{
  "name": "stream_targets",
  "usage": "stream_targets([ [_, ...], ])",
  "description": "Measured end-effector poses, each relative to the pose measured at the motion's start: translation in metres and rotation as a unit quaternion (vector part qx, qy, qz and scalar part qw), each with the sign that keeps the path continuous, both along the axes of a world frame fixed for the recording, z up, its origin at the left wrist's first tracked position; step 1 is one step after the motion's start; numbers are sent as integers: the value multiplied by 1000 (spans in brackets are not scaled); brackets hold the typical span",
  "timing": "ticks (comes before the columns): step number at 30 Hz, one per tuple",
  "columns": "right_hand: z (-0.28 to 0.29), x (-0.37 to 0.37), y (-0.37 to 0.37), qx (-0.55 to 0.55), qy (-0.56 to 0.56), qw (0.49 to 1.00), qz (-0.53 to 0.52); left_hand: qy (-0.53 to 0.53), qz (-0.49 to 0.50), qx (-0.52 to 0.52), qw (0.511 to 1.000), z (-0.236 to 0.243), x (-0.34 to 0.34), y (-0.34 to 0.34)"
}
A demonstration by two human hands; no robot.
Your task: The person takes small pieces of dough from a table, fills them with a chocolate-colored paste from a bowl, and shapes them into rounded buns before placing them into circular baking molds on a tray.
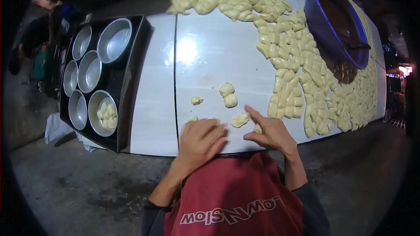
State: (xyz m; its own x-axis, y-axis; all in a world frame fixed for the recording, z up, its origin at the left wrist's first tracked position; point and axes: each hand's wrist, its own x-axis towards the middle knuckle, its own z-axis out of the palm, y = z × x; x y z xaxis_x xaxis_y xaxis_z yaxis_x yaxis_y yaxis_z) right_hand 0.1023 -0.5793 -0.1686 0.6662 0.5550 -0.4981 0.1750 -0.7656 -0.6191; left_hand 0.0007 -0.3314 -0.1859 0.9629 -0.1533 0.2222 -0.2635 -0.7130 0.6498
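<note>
The left hand (199, 139) is palm-down, its grip impossible to tell; the right hand (272, 133) is spread near ragged dough (240, 120). Two dough balls (230, 100) touch beyond.

A ragged pale dough lump (240, 120) lies near two touching, rounded dough balls (230, 100).

I get a white glare (187, 51) washing out a patch of the pale desk (153, 100), while the metal pans (114, 40) catch softer gleams. The floor (109, 179) lies dim. A small bright glow (406, 70) shows far right, and fisheye distortion bends straight edges near the black rim.
</note>
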Motion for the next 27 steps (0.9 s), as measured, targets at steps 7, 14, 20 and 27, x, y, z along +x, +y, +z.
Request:
stream_targets([
  [7, 3, 1, -53, 235, 152, 897, -341, 110, -132, 75, 982, -9, 43, -65],
  [14, -11, 28, -19, 453, 229, 749, -425, 44, -8, -111, 993, 11, 105, -87],
  [20, -14, 51, -50, 346, 209, 819, -407, 286, 37, -363, 886, 12, 142, -111],
  [27, 0, 74, -63, 304, -211, 849, -377, 49, 31, -365, 929, 8, 176, -159],
])
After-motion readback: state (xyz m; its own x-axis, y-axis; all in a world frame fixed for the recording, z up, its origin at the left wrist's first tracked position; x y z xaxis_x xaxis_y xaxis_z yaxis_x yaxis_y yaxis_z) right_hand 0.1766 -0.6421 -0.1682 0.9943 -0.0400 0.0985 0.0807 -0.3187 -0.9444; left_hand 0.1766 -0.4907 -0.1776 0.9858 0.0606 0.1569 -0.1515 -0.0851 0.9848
